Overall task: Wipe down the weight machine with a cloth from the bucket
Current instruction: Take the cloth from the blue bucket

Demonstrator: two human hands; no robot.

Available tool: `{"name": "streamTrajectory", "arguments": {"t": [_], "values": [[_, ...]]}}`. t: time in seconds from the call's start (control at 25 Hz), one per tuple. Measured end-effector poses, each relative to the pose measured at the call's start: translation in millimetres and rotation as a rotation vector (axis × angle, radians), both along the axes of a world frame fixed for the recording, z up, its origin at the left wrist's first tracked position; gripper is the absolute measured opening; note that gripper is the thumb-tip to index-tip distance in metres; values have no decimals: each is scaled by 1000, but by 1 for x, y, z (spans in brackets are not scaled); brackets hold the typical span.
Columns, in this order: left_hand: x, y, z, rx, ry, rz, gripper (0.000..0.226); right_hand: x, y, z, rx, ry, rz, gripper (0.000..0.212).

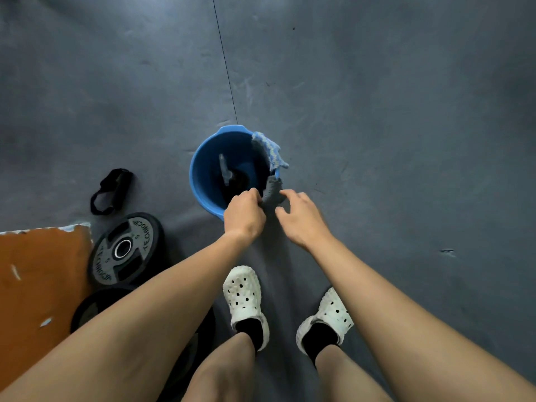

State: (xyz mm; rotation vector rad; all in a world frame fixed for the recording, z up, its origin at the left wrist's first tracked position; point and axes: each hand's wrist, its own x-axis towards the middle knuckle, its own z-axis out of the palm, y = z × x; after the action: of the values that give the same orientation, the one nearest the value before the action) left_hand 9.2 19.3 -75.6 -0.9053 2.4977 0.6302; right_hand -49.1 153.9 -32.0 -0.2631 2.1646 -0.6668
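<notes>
1. The grey cloth (272, 192) hangs crumpled over the near right part of the bucket's rim, partly inside and partly outside.
2. The left hand (245, 217) reaches in from the near side. Its fingers are curled and it pinches the left edge of the grey cloth between thumb and fingertips.
3. The right hand (303, 220) is just right of the cloth with its fingers spread and only lightly bent, and it holds nothing. Its forefinger tip is right at the cloth's edge, but the view does not show whether it touches.
4. The blue plastic bucket (203, 175) stands upright on the floor in the middle of the scene, and its inside is dark.
5. A blue-and-white striped cloth (271, 150) is draped over the bucket's right rim, just beyond the grey one.
6. A pale grey stick-like object (224, 169) leans inside the bucket. It may be a brush handle, but it is too dim to name.
7. The grey rubber floor (406, 140) has a thin dark seam (226, 62) running from the far edge to the bucket.
8. To the near left, a black weight plate (124, 248) with raised lettering lies partly over a second plate (92, 306).
9. A black strap handle (111, 190) lies on the floor beyond the plates, to the left of the bucket.
10. At the far left is an orange pad (37, 285) with a torn, chipped cover.
11. Nearest the camera are two white perforated clogs, the left (242, 291) and the right (330, 314), worn over black socks.
</notes>
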Motion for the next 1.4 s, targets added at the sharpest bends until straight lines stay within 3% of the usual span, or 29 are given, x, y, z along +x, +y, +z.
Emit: {"name": "streamTrajectory", "arguments": {"t": [0.2,0.32,0.56,0.68,0.8,0.96,1.12,1.24,1.4], "values": [[-10,19,100,327,97,144,18,-1,18,75,-68,-69,-20,54],[-48,38,207,434,146,83,16,-17,34,172,-161,-56,-216,51],[-101,85,409,574,168,-236,25,-26,92,373,-237,175,-523,30],[-105,127,509,684,163,-434,25,-10,142,468,-201,281,-604,31],[-106,187,599,680,238,-686,17,15,200,556,-181,331,-775,27],[-80,282,709,775,328,-994,17,74,283,663,-154,544,-1042,32],[-16,371,799,684,549,-1335,9,161,352,753,16,696,-1151,34],[39,423,853,667,683,-1455,7,231,389,808,331,859,-1142,41],[129,480,913,703,847,-1629,21,332,419,859,545,1051,-1159,20]]}}
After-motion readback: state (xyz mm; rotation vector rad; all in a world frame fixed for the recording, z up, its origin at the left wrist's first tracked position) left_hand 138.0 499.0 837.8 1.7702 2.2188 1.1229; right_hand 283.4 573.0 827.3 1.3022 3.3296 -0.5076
